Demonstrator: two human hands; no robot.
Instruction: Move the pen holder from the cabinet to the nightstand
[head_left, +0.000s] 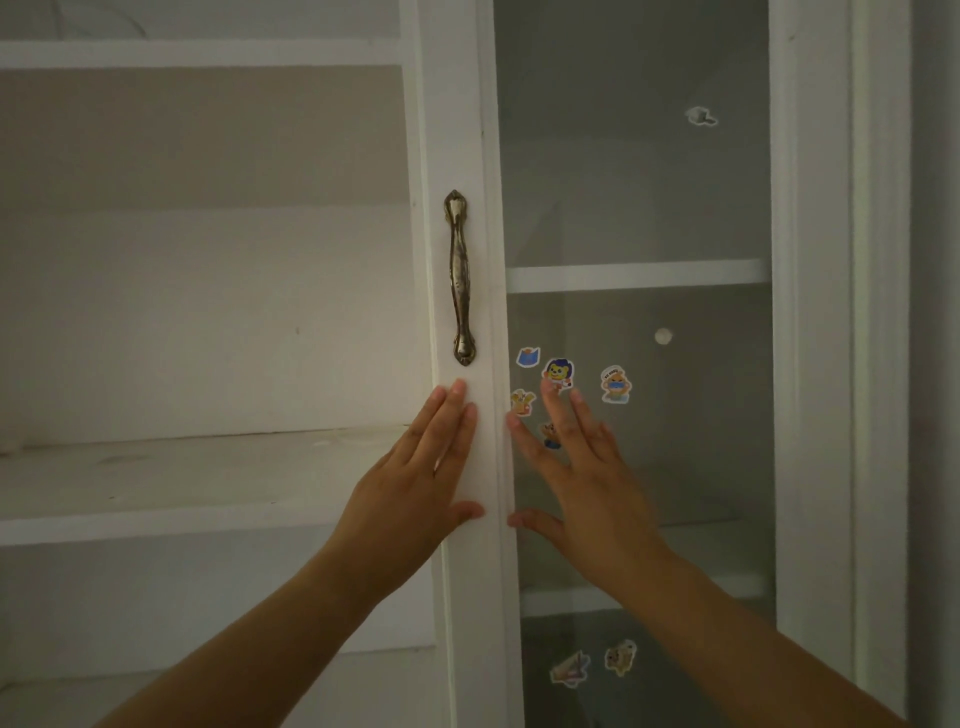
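While both forearms are reaching up from the bottom edge, the head view is taking in the front of a white cabinet (815, 364).

- Left hand (415, 478): centre of the frame, lying flat on the white door stile (467, 130), just below the handle (460, 278). Its fingers are lying straight and close together, and the thumb is standing out to the right on the same wood. It is gripping nothing.
- Right hand (587, 478): just right of centre, lying over the door's glass pane (639, 182). Its fingers are straight and spreading apart, with the thumb pointing left toward the stile. It is gripping nothing. Whether the fingertips are touching the glass cannot be told.
- Handle: dark ornate metal, standing upright on the stile, with neither hand touching it.
- Cartoon stickers (615, 384): clustering on the glass around the right fingertips, with two more sitting lower right of centre.
- Open shelf (182, 478): running across the left half, level with the left wrist.
- Inner shelf (636, 275): showing through the glass, right of the handle.
- Pen holder: its place cannot be told from this view.
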